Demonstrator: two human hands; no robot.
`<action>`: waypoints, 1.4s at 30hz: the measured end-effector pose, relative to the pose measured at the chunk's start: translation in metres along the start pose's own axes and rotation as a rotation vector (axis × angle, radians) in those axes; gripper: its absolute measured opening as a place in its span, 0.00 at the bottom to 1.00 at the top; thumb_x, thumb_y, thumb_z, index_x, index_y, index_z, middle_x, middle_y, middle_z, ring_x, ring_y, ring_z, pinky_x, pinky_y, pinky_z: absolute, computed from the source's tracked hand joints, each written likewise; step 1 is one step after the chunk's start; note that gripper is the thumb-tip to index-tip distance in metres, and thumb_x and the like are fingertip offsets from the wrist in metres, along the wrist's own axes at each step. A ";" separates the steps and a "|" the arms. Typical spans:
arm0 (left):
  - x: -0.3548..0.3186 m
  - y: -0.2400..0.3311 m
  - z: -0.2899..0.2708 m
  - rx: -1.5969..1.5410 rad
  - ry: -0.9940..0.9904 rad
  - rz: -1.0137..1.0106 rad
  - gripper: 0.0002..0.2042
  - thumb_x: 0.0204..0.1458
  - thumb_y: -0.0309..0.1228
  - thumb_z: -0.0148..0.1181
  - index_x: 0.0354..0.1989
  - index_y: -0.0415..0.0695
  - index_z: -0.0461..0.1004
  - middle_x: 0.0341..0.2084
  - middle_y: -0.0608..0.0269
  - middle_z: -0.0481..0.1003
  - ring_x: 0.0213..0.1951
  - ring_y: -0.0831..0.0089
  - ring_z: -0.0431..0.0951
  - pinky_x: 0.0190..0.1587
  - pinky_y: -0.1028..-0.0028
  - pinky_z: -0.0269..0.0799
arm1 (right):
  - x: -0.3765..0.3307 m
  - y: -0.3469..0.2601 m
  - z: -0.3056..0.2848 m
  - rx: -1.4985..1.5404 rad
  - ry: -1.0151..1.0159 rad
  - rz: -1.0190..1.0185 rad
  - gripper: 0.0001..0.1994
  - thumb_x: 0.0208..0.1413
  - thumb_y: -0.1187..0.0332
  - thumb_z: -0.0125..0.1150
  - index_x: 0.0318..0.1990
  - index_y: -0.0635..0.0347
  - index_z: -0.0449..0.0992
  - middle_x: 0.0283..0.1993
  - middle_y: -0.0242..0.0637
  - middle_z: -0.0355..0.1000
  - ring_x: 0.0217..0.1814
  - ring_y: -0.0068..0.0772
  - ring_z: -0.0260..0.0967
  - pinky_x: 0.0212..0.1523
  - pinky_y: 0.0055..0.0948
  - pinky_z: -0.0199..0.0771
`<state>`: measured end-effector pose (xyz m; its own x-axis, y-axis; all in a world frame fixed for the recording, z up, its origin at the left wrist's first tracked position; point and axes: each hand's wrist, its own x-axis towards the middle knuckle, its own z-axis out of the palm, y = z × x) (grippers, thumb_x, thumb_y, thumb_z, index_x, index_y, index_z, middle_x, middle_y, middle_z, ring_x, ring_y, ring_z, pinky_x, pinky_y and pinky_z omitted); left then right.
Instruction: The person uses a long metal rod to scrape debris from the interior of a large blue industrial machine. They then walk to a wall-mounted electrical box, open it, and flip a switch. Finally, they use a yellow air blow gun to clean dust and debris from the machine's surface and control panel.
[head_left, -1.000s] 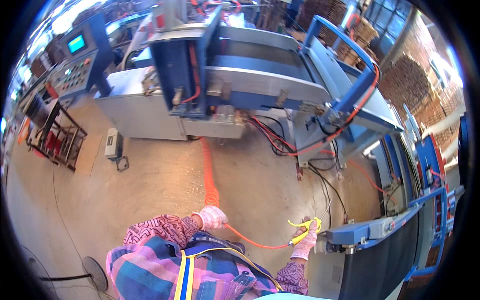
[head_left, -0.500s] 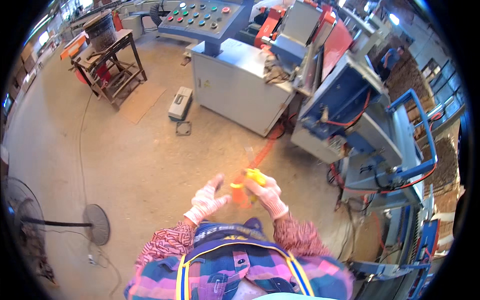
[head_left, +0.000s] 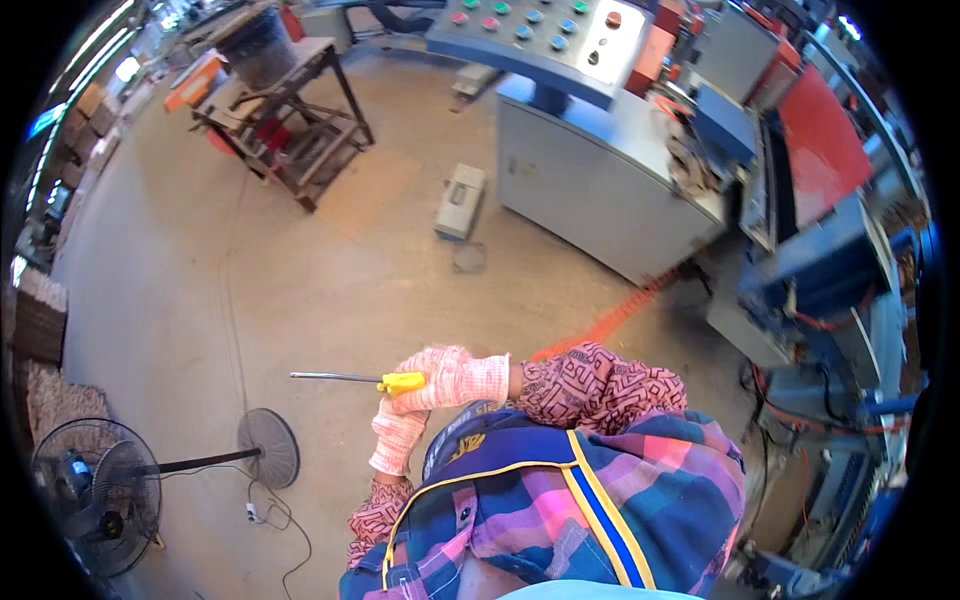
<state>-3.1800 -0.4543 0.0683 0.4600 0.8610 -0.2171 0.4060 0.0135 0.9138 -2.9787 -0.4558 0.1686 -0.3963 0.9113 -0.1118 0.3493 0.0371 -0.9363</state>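
A screwdriver (head_left: 403, 384) with a yellow handle is held in my gloved right hand (head_left: 455, 378), fingers wrapped round it. Its bare metal shaft points level to the left over the floor. My gloved left hand (head_left: 398, 432) is just below, against the right hand and close to the handle. The left fingers are mostly hidden under the right hand, so whether they grip anything does not show. Both hands are in front of my body at waist height.
A button control panel (head_left: 545, 38) tops a grey cabinet (head_left: 600, 190) ahead, with blue machinery (head_left: 820, 260) at the right. A toolbox (head_left: 461, 202) lies on the floor. At the left are a standing fan (head_left: 110, 495), its round base (head_left: 268, 448) and loose cables.
My hands have come together, the right one moving left across my body. The screwdriver's shaft now shows, pointing left. The orange thing between the hands is out of sight, and my view has turned left.
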 end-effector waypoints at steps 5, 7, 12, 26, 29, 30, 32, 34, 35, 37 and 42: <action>0.097 0.029 -0.070 0.261 0.248 0.198 0.20 0.55 0.39 0.64 0.54 0.45 0.73 0.48 0.54 0.77 0.53 0.56 0.77 0.54 0.62 0.73 | 0.129 0.002 -0.058 0.206 -0.140 -0.059 0.26 0.51 0.46 0.68 0.51 0.54 0.80 0.45 0.41 0.80 0.48 0.34 0.77 0.50 0.33 0.73; 0.127 0.035 -0.101 0.550 0.195 0.109 0.24 0.55 0.41 0.65 0.58 0.45 0.70 0.49 0.55 0.76 0.54 0.60 0.76 0.54 0.63 0.72 | 0.178 0.002 -0.076 0.168 -0.180 -0.029 0.26 0.52 0.45 0.67 0.50 0.54 0.80 0.43 0.41 0.80 0.48 0.39 0.77 0.50 0.35 0.73; 0.239 0.011 -0.159 0.244 0.055 -0.033 0.24 0.56 0.39 0.61 0.60 0.47 0.68 0.54 0.54 0.73 0.56 0.58 0.74 0.56 0.60 0.70 | 0.288 0.012 -0.117 -0.257 -0.044 -0.230 0.24 0.50 0.45 0.63 0.48 0.51 0.81 0.54 0.43 0.75 0.57 0.50 0.71 0.56 0.40 0.70; 0.583 0.048 -0.334 -0.873 -0.332 0.103 0.39 0.45 0.29 0.68 0.68 0.44 0.57 0.54 0.60 0.72 0.54 0.67 0.74 0.56 0.67 0.70 | 0.569 -0.022 -0.290 0.502 0.354 -0.038 0.22 0.52 0.51 0.69 0.51 0.52 0.77 0.47 0.33 0.75 0.53 0.30 0.71 0.54 0.31 0.70; 0.635 0.070 -0.313 -0.716 -0.613 -0.038 0.37 0.45 0.29 0.68 0.67 0.43 0.60 0.55 0.58 0.71 0.55 0.67 0.73 0.57 0.67 0.69 | 0.633 -0.043 -0.338 0.311 0.650 -0.105 0.17 0.51 0.53 0.67 0.46 0.48 0.77 0.38 0.27 0.74 0.43 0.22 0.72 0.42 0.23 0.71; 0.648 0.078 -0.300 -0.547 -0.587 -0.040 0.30 0.46 0.34 0.65 0.62 0.44 0.67 0.52 0.56 0.73 0.53 0.62 0.75 0.57 0.63 0.69 | 0.661 -0.038 -0.351 0.418 0.614 -0.203 0.17 0.52 0.53 0.67 0.46 0.48 0.77 0.39 0.27 0.73 0.43 0.23 0.72 0.41 0.23 0.70; 0.686 0.081 -0.281 -0.446 -0.650 -0.022 0.27 0.48 0.34 0.65 0.59 0.43 0.69 0.50 0.58 0.74 0.52 0.65 0.76 0.56 0.65 0.70 | 0.702 -0.034 -0.372 0.491 0.711 -0.322 0.18 0.51 0.55 0.67 0.47 0.50 0.76 0.41 0.31 0.74 0.44 0.27 0.72 0.44 0.27 0.71; 0.735 0.088 -0.263 -0.426 -0.754 -0.007 0.24 0.50 0.34 0.65 0.57 0.42 0.71 0.48 0.59 0.75 0.50 0.67 0.76 0.55 0.67 0.70 | 0.716 -0.052 -0.414 0.499 0.768 -0.470 0.17 0.51 0.60 0.68 0.47 0.52 0.75 0.41 0.33 0.74 0.44 0.29 0.72 0.46 0.29 0.71; 0.759 0.092 -0.263 -0.428 -0.775 -0.015 0.23 0.51 0.34 0.64 0.55 0.42 0.72 0.47 0.60 0.76 0.49 0.68 0.76 0.54 0.68 0.71 | 0.727 -0.062 -0.434 0.516 0.767 -0.564 0.17 0.51 0.62 0.68 0.47 0.54 0.75 0.41 0.33 0.74 0.44 0.29 0.72 0.47 0.30 0.71; 0.799 0.102 -0.255 -0.388 -0.844 -0.033 0.20 0.52 0.33 0.64 0.53 0.41 0.73 0.45 0.61 0.77 0.48 0.70 0.77 0.53 0.70 0.72 | 0.739 -0.081 -0.484 0.716 0.799 -0.780 0.15 0.52 0.65 0.68 0.45 0.55 0.74 0.40 0.30 0.72 0.43 0.24 0.69 0.45 0.28 0.71; 0.886 0.124 -0.213 -0.252 -1.008 -0.065 0.14 0.57 0.33 0.64 0.47 0.38 0.78 0.39 0.64 0.79 0.43 0.76 0.78 0.51 0.75 0.74 | 0.735 -0.104 -0.652 0.600 0.888 -1.251 0.08 0.59 0.67 0.64 0.43 0.56 0.74 0.37 0.30 0.73 0.38 0.22 0.71 0.39 0.25 0.75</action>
<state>-2.8902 0.4186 0.0626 0.9368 0.0322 -0.3485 0.3300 0.2502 0.9102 -2.7527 0.4779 0.4008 0.4922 0.3828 0.7818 -0.2356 0.9232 -0.3037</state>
